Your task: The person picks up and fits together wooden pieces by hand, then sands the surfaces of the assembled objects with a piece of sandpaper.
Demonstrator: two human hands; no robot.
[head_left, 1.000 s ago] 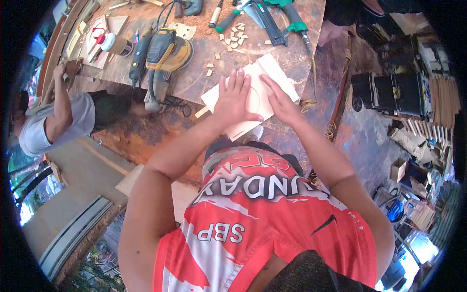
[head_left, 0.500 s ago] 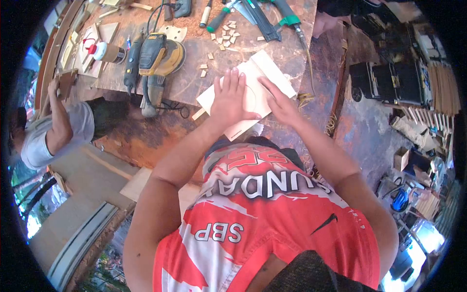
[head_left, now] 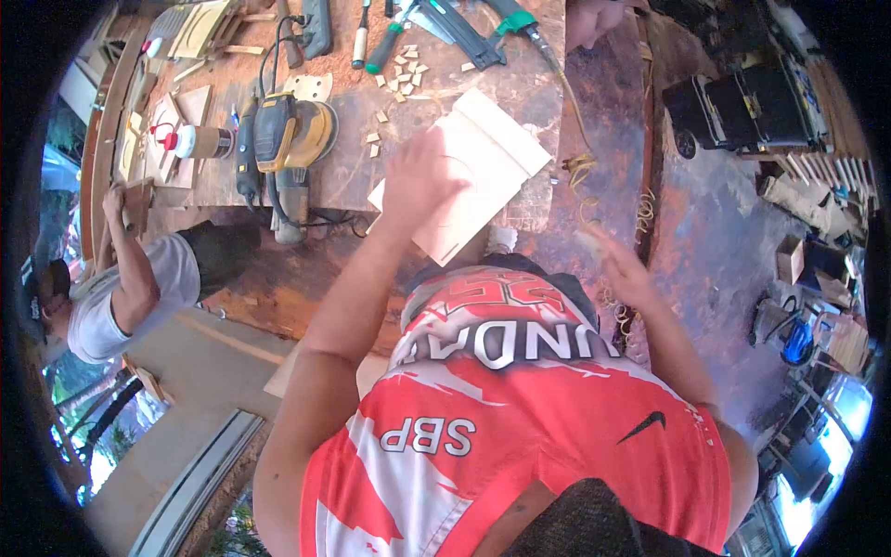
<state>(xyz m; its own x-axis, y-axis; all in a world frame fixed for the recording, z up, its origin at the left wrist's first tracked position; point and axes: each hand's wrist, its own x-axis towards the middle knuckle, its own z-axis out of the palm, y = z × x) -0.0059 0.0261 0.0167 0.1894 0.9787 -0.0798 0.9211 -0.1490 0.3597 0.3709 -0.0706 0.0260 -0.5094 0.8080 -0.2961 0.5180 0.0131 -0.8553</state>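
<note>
My left hand (head_left: 422,181) lies with its fingers spread on a pale wooden board (head_left: 497,176), somewhat blurred. The board sits tilted at the near edge of the workbench, with a narrow raised strip along its far side. My right hand (head_left: 624,269) is off the board, to its right, beside a yellow coiled hose (head_left: 583,167); its fingers are extended and slightly blurred, with no held object distinguishable. Small wooden pieces (head_left: 406,74) lie scattered beyond the board.
A yellow-black sander (head_left: 278,130), a glue bottle (head_left: 200,142) and a green-black nail gun (head_left: 464,37) rest on the workbench (head_left: 353,93). Another person (head_left: 139,288) is at the left. Black cases (head_left: 742,111) stand at the right.
My right hand has lifted away from the board and moved right and toward my body. My left hand remains on the board. The whole view has shifted slightly.
</note>
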